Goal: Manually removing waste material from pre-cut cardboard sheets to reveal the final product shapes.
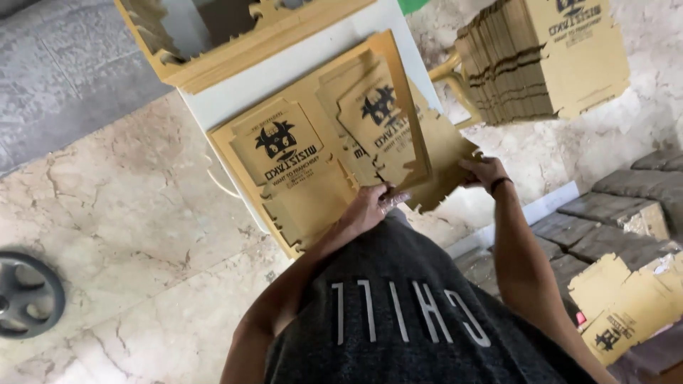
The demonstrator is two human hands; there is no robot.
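On the white desk (299, 67) lies a printed flat carton (284, 171), and over its right side you hold a second cardboard blank (398, 135), your left hand (370, 206) and right hand (484, 172) each pinching its near edge.

I see tan flat cardboard box blanks (320, 156) with black printed animal emblems, a white table (313, 64), beige veined marble floor (128, 213), my dark grey speckled shirt (405, 313) with white lettering
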